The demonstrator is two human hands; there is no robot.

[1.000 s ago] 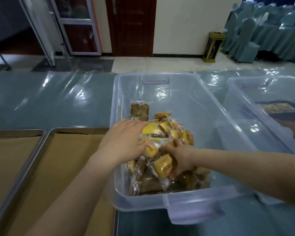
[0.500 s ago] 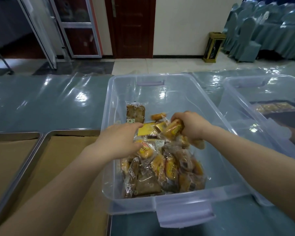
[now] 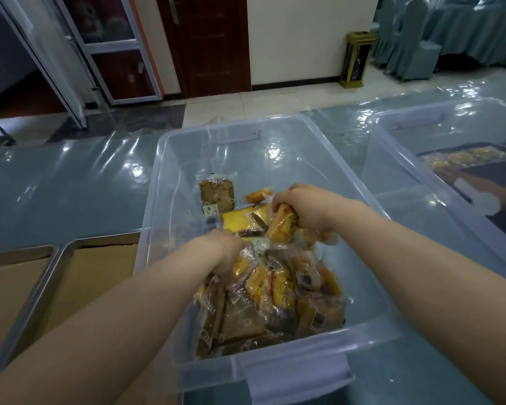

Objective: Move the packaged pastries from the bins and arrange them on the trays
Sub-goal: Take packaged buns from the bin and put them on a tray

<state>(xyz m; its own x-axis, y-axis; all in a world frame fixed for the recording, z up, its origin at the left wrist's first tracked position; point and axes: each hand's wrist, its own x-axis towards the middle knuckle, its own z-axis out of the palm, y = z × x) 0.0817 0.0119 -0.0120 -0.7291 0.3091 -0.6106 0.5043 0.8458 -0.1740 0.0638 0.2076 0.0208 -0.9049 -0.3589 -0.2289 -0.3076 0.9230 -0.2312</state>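
Packaged pastries (image 3: 275, 290) lie heaped in the near half of a clear plastic bin (image 3: 187, 176), directly under and between your two hands. Your right hand (image 3: 301, 206) is raised a little above the heap, fingers curled tight round a yellow-wrapped pastry (image 3: 284, 226) that sticks out below your fist, tilted toward your left hand. More wrappers bunch under the same fist, though you cannot tell whether it has hold of those too. Your left hand (image 3: 225, 252) is lower, knuckles up, its fingers curled down into the wrappers at the left edge of the heap. The fingertips are buried there, so you cannot tell whether they grip a packet or only press into the pile.

Beyond your hands, toward the far wall of the bin, one brown slice in clear wrap (image 3: 216, 194) lies apart from the heap, with a small orange packet (image 3: 257, 195) just beside it. To the left of your left forearm, two metal trays (image 3: 56, 258) lined with brown paper (image 3: 100, 276) sit side by side on the counter (image 3: 56, 185), the nearer one touching the bin's side. To the right of your right arm stands a second clear bin (image 3: 392, 159).
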